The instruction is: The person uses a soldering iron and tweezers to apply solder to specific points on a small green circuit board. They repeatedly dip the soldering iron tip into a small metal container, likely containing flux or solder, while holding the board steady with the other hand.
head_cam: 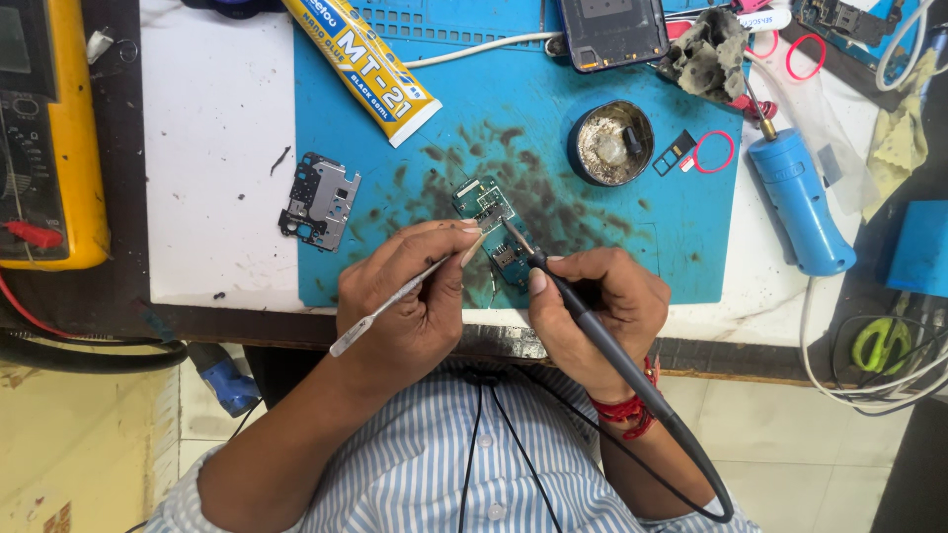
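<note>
A small green circuit board (pixel 486 205) lies on the stained blue work mat (pixel 612 222), near its front edge. My left hand (pixel 410 296) grips thin metal tweezers (pixel 395 296), whose tip reaches the board's near side. My right hand (pixel 597 306) holds a black soldering iron (pixel 583 311) like a pen, its tip touching the board. The iron's black cable loops down past my wrist, which wears a red thread band.
A grey metal phone shield plate (pixel 319 200) lies left of the mat. A yellow glue tube (pixel 360 61), a round tin of tip cleaner (pixel 610 144), a dark phone (pixel 612 32), a blue cylindrical tool (pixel 798 202) and a yellow multimeter (pixel 49 128) surround the work area.
</note>
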